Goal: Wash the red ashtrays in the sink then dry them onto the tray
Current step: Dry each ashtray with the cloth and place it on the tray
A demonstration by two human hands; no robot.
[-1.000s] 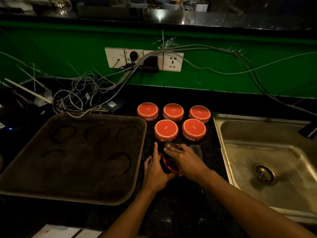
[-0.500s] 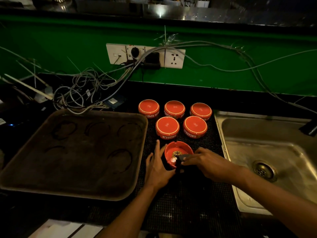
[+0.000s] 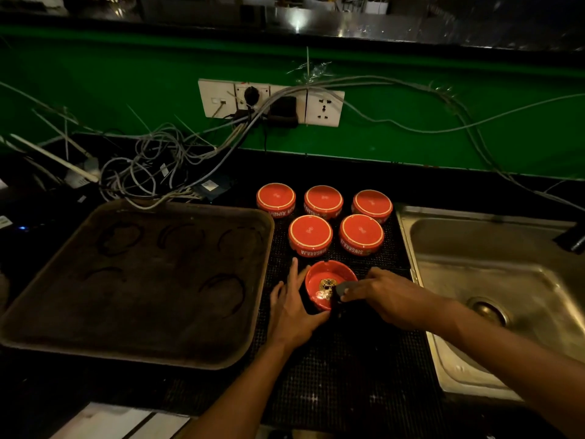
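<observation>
Dim light here, a green wall (image 3: pixel 411 122) running across the far side. A white socket strip (image 3: pixel 270 101) sits on it, grey cables (image 3: pixel 152 172) spilling down left onto the black surface (image 3: pixel 474 182). A shiny metal ledge (image 3: pixel 316 23) glints above.

Upright red ashtray (image 3: pixel 326 288) between both hands, cloth (image 3: pixel 343 288) inside

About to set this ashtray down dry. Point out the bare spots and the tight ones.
The tray left of the left hand is bare. The black mat below both hands is free. It is crowded behind the upright ashtray, where five upturned ashtrays cluster, and the right hand blocks the sink side.
</observation>
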